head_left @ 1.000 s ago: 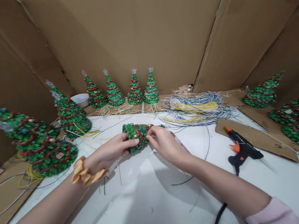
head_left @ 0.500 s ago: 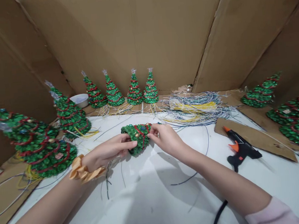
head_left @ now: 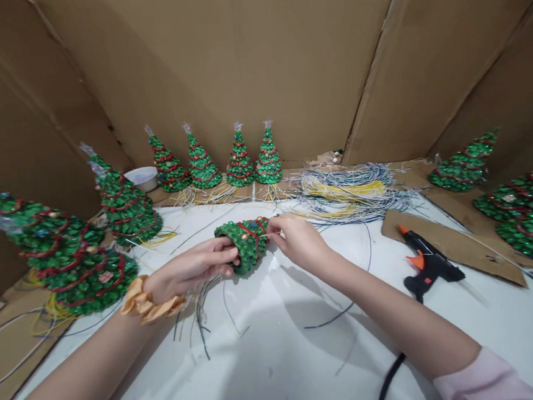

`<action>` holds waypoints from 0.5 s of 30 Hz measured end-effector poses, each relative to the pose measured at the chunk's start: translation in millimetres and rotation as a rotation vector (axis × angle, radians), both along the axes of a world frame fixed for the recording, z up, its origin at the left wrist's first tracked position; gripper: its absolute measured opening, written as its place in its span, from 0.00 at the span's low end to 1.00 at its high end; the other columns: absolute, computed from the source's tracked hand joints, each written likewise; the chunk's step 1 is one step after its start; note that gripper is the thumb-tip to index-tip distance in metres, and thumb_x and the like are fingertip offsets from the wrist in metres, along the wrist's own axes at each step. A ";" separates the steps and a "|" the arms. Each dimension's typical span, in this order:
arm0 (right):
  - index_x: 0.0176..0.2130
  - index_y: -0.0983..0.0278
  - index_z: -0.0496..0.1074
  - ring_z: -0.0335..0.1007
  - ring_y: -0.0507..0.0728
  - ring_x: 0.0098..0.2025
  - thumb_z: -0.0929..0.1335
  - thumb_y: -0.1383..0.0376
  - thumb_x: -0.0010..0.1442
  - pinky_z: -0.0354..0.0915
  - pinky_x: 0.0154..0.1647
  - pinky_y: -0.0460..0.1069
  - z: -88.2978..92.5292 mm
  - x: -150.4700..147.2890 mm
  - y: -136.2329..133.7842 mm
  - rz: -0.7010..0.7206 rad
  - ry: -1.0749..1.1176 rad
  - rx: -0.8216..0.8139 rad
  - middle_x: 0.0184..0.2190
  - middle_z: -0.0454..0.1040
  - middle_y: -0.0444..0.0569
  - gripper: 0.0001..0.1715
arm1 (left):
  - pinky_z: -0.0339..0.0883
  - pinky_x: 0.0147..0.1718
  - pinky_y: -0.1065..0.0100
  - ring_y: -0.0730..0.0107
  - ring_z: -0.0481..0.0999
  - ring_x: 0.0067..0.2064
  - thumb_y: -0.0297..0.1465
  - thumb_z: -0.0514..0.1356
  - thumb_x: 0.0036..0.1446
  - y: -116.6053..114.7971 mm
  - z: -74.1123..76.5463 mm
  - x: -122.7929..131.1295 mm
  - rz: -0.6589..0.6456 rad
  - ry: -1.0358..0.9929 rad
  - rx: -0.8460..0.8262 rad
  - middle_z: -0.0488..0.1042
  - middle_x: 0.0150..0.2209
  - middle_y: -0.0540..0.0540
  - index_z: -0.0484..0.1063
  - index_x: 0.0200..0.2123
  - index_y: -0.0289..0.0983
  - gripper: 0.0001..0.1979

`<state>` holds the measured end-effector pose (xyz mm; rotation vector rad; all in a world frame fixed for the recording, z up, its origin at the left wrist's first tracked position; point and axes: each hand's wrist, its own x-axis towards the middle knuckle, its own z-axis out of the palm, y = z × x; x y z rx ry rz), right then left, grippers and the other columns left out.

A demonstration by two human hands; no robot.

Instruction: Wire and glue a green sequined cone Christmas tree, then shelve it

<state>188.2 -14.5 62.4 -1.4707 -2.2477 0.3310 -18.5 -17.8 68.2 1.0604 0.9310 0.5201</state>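
A small green tree [head_left: 248, 244] with red garland and gold balls lies on its side above the white table, its open base toward the left. My left hand [head_left: 206, 260] grips the tree at that base, fingers partly inside the rim. Thin dark and yellowish wires [head_left: 200, 314] hang below this hand. At the tree's narrower end, my right hand [head_left: 292, 235] pinches a thin pale wire that runs across the tree's side. The tree's tip is hidden behind the right hand.
Finished-looking trees stand along the back [head_left: 239, 162], left [head_left: 129, 206] and right [head_left: 464, 164]. Wire bundles [head_left: 354, 189] lie at the back. A black and orange glue gun [head_left: 431, 263] rests at right, partly on cardboard [head_left: 486, 255]. A white bowl [head_left: 143, 178] stands back left.
My right hand has drawn slightly right, away from the tree's side, and a pale wire now shows at its fingertips. The tree has turned a little, and more wires show below my left hand.
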 end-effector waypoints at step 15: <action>0.31 0.61 0.71 0.70 0.57 0.35 0.61 0.68 0.56 0.49 0.26 0.47 26.9 -1.2 8.5 -0.066 -0.175 -0.029 0.32 0.76 0.47 0.10 | 0.65 0.18 0.79 0.76 0.69 0.22 0.20 0.57 0.47 -13.4 3.2 13.9 0.462 0.077 -0.050 0.68 0.21 0.46 0.66 0.24 0.32 0.04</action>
